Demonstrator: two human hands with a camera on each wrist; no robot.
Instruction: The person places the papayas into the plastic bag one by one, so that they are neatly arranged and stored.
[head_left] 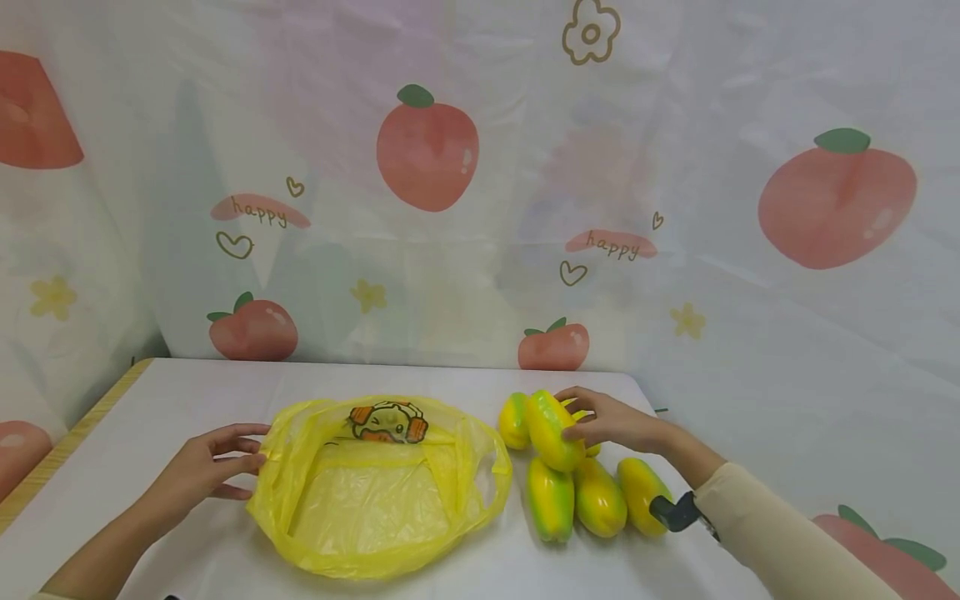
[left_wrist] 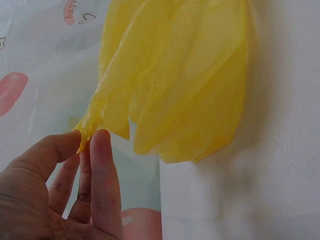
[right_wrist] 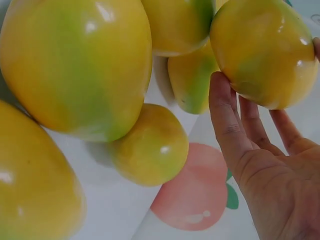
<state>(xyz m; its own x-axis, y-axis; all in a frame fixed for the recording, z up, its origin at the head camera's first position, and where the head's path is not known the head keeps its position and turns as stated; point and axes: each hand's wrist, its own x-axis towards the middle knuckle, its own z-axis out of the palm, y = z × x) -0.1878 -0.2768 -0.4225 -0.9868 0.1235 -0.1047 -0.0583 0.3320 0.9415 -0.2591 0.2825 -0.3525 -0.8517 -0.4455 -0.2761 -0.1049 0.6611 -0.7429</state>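
Observation:
A yellow plastic bag (head_left: 367, 568) lies spread with its mouth wide, a cartoon print on its inner far wall. At its left side, my left hand (head_left: 197, 471) pinches the bag's edge; the left wrist view shows the gathered plastic (left_wrist: 92, 127) between thumb and fingertips. To the right of the bag, my right hand (head_left: 617, 423) grips a yellow-green papaya (head_left: 550, 432) by its side, held above the others. In the right wrist view the fingers (right_wrist: 227, 115) curve round this papaya (right_wrist: 262, 55).
Several more papayas lie on the white table (head_left: 210, 392): one at the back left (head_left: 513, 423), and a front row with a left one (head_left: 551, 504), a middle one (head_left: 602, 504) and a right one (head_left: 641, 487). Behind the table hangs a fruit-print curtain (head_left: 487, 275).

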